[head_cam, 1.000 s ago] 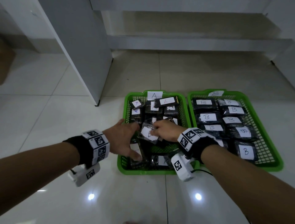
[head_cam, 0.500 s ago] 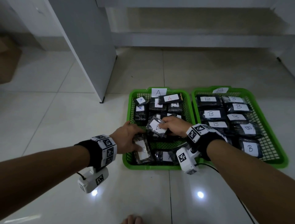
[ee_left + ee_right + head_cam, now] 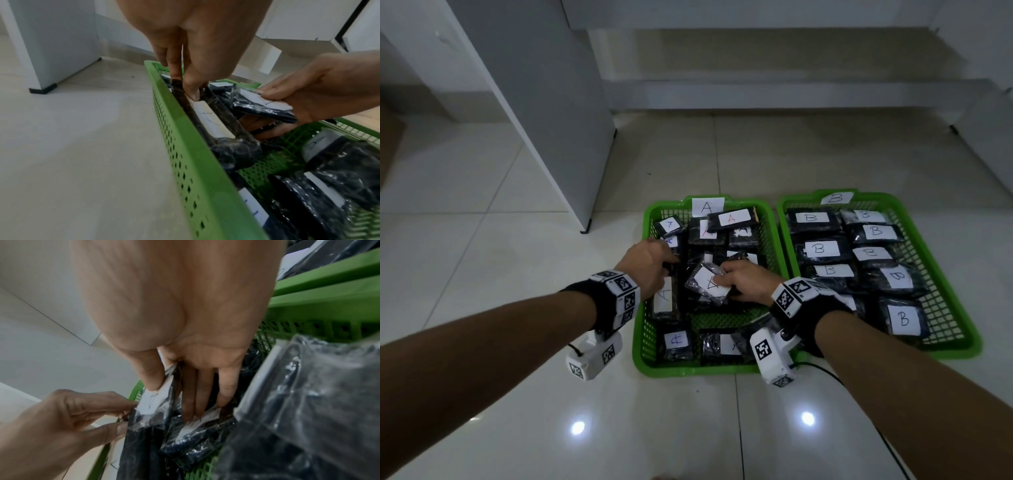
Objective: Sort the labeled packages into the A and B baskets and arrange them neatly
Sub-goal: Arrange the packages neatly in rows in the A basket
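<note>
Two green baskets sit side by side on the floor: the A basket [image 3: 641, 346] on the left and the B basket [image 3: 962, 329] on the right, both holding several black wrapped packages with white letter labels. My left hand [image 3: 667, 265] pinches the far end of an A package [image 3: 663, 298] lying along the A basket's left wall [image 3: 185, 129]; in the left wrist view the thumb and a finger [image 3: 174, 73] close on that package [image 3: 211, 120]. My right hand [image 3: 722, 277] holds another A package [image 3: 707, 284] tilted above the basket's middle, thumb on its label [image 3: 153, 400], fingers underneath.
A grey cabinet panel [image 3: 544, 113] stands on the tiled floor to the back left of the baskets. A low step [image 3: 791, 92] runs along the back. Bare basket mesh [image 3: 726, 320] shows under my right hand. Wrist cameras [image 3: 594, 356] hang below both wrists.
My left hand has slid forward along the A basket's left wall, and its package now lies flat there. My right hand keeps its A package, moved slightly.
</note>
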